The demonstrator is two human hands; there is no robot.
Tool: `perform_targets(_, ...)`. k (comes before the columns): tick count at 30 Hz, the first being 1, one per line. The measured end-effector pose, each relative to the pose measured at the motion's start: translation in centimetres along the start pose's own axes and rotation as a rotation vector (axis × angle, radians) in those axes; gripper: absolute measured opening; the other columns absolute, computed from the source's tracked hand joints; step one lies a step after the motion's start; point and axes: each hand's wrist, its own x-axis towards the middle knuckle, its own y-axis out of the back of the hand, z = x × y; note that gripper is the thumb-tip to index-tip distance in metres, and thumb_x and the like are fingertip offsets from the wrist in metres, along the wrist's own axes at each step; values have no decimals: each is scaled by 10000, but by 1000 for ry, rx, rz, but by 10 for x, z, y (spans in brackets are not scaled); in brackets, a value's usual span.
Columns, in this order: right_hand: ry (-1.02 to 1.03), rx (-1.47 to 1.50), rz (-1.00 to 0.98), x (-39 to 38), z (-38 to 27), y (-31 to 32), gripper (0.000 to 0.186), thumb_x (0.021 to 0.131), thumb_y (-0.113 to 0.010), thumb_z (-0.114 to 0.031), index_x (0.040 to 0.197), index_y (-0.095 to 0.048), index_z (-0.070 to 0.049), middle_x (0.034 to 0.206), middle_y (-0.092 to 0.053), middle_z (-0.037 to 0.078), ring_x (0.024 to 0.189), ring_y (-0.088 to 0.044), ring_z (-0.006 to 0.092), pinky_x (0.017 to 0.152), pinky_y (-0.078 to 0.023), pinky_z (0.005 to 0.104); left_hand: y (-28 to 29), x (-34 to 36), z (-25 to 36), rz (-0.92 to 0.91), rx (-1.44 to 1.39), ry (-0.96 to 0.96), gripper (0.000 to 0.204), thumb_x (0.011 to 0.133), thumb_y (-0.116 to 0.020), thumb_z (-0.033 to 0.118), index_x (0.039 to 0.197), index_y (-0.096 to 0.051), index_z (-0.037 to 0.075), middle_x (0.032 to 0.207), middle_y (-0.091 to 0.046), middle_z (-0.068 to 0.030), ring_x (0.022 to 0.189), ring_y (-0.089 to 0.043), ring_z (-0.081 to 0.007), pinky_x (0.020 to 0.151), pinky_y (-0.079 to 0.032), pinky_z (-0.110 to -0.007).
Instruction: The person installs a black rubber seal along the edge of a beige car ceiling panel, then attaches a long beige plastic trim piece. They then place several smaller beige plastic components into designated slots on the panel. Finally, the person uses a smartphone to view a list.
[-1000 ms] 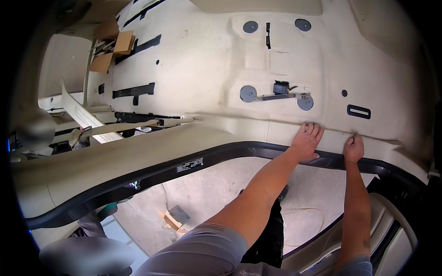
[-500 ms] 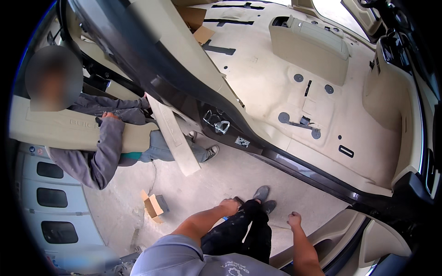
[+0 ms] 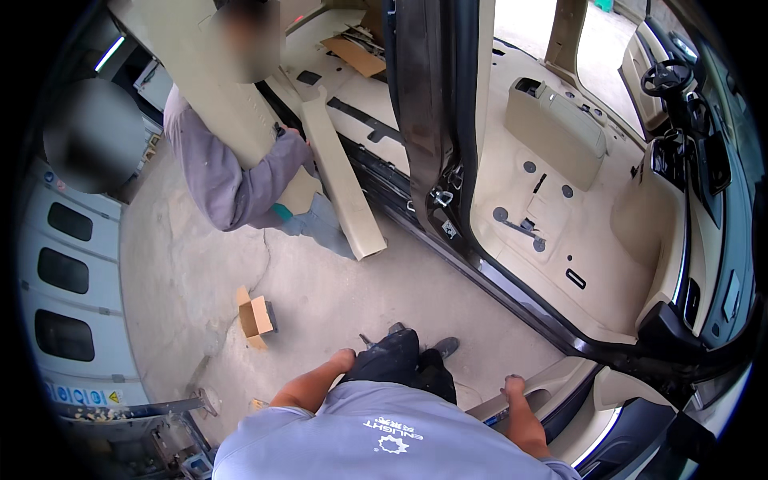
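My left hand [image 3: 344, 358] hangs beside my dark trousers with its fingers curled. A small dark tool-like piece [image 3: 367, 341] shows just past it, partly against my leg; its kind is unclear. Closed like a fist, my right hand [image 3: 514, 386] hangs near the beige door panel [image 3: 552, 384] of an open car door, and nothing shows in it. In front of me to the left, a co-worker in a grey-purple jacket [image 3: 212, 172] carries a wide beige trim panel [image 3: 232, 96] under one arm. A long narrow beige trim strip [image 3: 340, 172] slants down beside the co-worker.
To the right is a car body with a dark door sill [image 3: 512, 300], a bare beige floor [image 3: 488, 264] and a centre console [image 3: 552, 128]. An opened cardboard box [image 3: 256, 316] lies on the concrete. White cabinets [image 3: 72, 280] with dark windows line the left.
My view has turned and my body has stepped forward. The co-worker stands nearer the car opening, still carrying the panels. My left hand is closer to my thigh.
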Motion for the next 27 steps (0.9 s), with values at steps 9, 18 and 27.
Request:
perform_targets(9, 210, 64, 86, -38, -75, -7, 452, 927, -605, -114, 1372, -599, -32, 1268, -611, 140, 1087, -630, 311, 799, -633, 500, 52, 10, 14, 265, -101, -99, 322, 921, -496, 158, 1039, -751, -1, 1141, -713, -282, 1135, -680, -423, 989, -543, -496)
perform_targets(18, 383, -515, -73, -92, -19, -89, 280, 887, -658, -111, 1153, -699, -30, 1081, -659, 139, 979, -668, 327, 779, -644, 512, 84, 50, -52, 164, -101, -57, 335, 884, -582, 228, 1013, -764, -22, 1147, -707, -292, 1116, -685, -430, 981, -551, -488)
perform_targets(27, 609, -683, -28, -121, -25, -173, 179, 723, -797, -132, 831, -690, -37, 878, -689, 137, 888, -707, 302, 758, -616, 415, 161, 139, -143, 171, -443, -24, 325, 828, -679, 264, 866, -748, -51, 1014, -728, -304, 940, -725, -430, 848, -583, -490)
